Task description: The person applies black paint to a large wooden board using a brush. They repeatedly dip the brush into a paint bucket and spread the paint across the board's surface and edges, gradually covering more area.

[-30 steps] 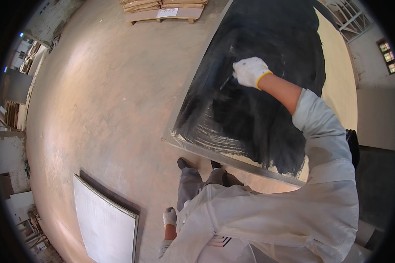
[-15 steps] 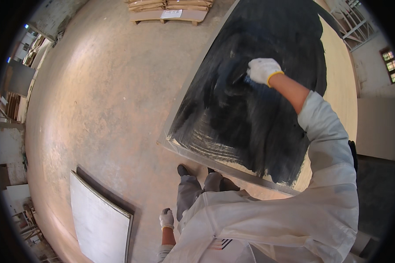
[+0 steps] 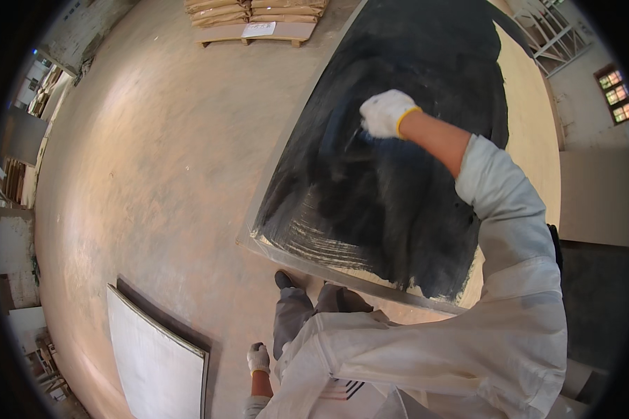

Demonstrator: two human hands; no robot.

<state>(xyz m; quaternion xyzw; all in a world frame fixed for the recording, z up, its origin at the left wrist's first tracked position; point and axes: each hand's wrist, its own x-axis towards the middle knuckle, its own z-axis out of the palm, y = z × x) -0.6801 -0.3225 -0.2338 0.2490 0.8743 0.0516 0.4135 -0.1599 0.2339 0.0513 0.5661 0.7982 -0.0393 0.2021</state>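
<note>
White-gloved right hand (image 3: 388,114): shifting leftward since earlier frame, curling tightly around blurred tool (image 3: 353,140).
Right arm (image 3: 437,142): stretching forward over board.
Black-coated board (image 3: 419,202): lying under right hand.
Left hand (image 3: 258,358): hanging, fingers curling; contents unclear.

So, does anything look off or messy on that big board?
Mostly the black coating: at the near left corner of the board it thins into streaks, and its right edge is ragged, looking uneven.

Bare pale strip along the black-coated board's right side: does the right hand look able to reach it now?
Likely yes: the right hand is over the black coating, and nothing visible blocks its way to the pale strip.
</note>
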